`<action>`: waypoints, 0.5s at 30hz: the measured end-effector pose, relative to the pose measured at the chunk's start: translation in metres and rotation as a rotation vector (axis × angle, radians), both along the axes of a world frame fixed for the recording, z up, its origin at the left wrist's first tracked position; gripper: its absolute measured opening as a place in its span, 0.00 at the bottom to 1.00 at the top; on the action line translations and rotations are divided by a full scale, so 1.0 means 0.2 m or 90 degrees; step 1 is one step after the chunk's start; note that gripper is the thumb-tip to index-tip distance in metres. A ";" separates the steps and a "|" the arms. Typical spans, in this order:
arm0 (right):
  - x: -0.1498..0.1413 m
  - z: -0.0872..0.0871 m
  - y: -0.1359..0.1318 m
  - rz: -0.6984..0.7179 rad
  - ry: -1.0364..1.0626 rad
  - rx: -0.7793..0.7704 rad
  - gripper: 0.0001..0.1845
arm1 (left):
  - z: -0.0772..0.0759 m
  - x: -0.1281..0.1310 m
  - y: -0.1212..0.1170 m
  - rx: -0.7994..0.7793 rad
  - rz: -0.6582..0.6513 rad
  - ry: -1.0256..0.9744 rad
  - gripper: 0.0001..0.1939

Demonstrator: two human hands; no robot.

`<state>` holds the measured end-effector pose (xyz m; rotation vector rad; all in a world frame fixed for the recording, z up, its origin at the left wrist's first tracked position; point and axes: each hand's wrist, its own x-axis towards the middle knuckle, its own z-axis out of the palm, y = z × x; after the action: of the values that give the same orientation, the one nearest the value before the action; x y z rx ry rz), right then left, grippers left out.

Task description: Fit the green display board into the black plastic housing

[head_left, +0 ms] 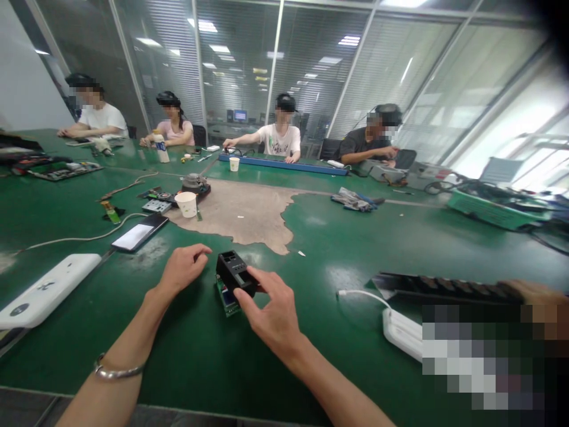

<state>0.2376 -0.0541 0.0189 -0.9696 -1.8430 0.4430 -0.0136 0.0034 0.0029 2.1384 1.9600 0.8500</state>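
My right hand (273,305) grips a black plastic housing (237,274) between thumb and fingers. The housing has rectangular openings on its upper face and is tilted. A green circuit board (228,303) shows at its lower left; whether the two are joined I cannot tell. Just left of the housing hovers or rests my left hand (183,268), apart from it and holding nothing. Its index finger points towards the housing, with the other fingers loosely bent. A metal bracelet (118,371) circles the left wrist.
Left lie a phone (138,233), a white power bank-like device (51,290) and a paper cup (186,204). A person's hand (540,293) at right is on a long black part (444,287), near a white device (402,334). Gloves (353,200) lie farther back. Several people sit opposite.
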 end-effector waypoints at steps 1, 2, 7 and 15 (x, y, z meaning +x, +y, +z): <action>-0.01 -0.01 -0.01 0.007 -0.010 -0.003 0.22 | 0.00 0.00 0.00 0.001 0.000 0.001 0.17; -0.02 -0.02 -0.01 0.011 -0.019 -0.005 0.22 | 0.01 0.01 0.00 0.002 -0.001 0.001 0.17; -0.06 -0.05 -0.03 0.012 -0.045 0.002 0.21 | 0.02 0.03 -0.01 0.003 -0.004 -0.003 0.16; -0.09 -0.03 -0.07 0.009 -0.124 -0.020 0.18 | 0.02 0.02 -0.02 0.020 -0.017 -0.022 0.16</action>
<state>0.2205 -0.0677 0.0127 -1.0525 -2.0244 0.3990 -0.0090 -0.0004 0.0071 2.1474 1.9101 0.9127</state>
